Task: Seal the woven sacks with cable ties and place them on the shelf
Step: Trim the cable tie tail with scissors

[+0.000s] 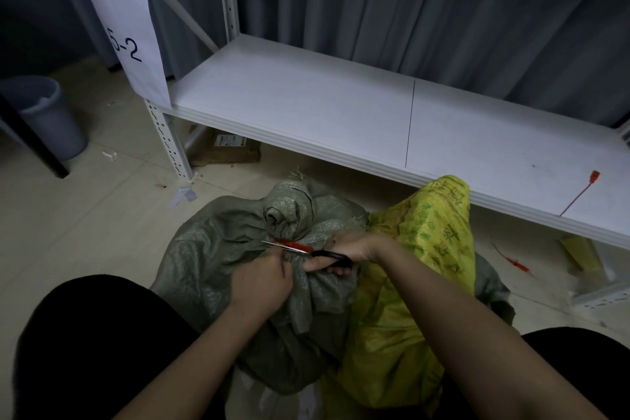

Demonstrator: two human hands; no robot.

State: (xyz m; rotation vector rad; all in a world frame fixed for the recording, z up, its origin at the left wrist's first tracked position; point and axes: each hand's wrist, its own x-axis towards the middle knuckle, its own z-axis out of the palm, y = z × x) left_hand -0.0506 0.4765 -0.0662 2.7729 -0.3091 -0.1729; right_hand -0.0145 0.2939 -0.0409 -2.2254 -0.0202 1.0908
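Low in the middle of the frame a grey-green woven sack [218, 269] lies on the tiled floor [85, 222], its neck gathered into a bunched knob that stands up toward the centre of the picture. A red cable tie [296, 245] is cinched round the base of that knob. The right hand [354, 251] comes in from the lower right and holds a pair of black-handled scissors [306, 252], fingers curled through and round the handles; the thin blades point left and lie right at the red tie. The left hand [260, 283] comes in from the lower left, its fingers curled and pinching at the sack's neck just below the blade tips; whether it has the tie's loose end or only the cloth, I cannot tell. Touching the grey-green sack on its right side is a yellow woven sack [433, 242] with green printing, its top leaning up against the front edge of the shelf. The white shelf [306, 102] runs across the middle of the frame from upper left to right edge, and a second red cable tie [579, 193] lies on it near the right end, well apart from the hands. A third red tie [516, 262] lies on the floor under the shelf at right. At upper left a paper sheet [128, 24] marked "5-2" hangs on the shelf post, and a grey bin [51, 112] stands at the left edge. A flat cardboard parcel [225, 148] sits on the floor beneath the shelf. Grey curtains [409, 0] hang behind.
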